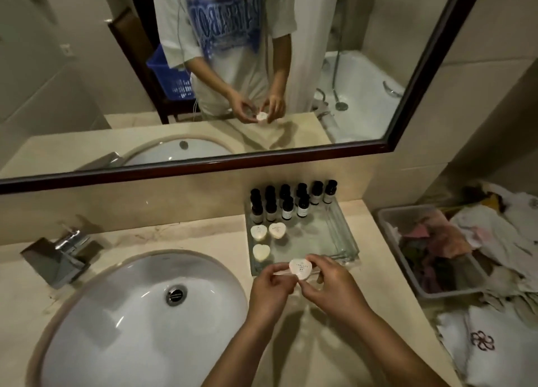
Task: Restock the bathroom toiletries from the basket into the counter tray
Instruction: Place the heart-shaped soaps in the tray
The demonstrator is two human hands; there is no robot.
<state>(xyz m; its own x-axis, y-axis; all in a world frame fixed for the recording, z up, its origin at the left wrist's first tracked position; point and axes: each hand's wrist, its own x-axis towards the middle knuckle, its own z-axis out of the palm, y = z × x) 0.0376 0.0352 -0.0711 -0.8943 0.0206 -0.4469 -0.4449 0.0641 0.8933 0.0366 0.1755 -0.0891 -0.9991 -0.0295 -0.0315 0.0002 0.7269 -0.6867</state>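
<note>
A clear glass tray stands on the counter against the back wall. Several small dark bottles line its far side. Three heart-shaped white soaps lie on its left part. Over the tray's front edge, my left hand and my right hand both pinch a fourth heart-shaped soap, which shows a printed label on top. A blue basket shows only in the mirror, behind me on the left.
A white oval sink with a chrome faucet fills the counter's left. A grey tub of crumpled cloths stands right of the tray. White towels lie in front of it.
</note>
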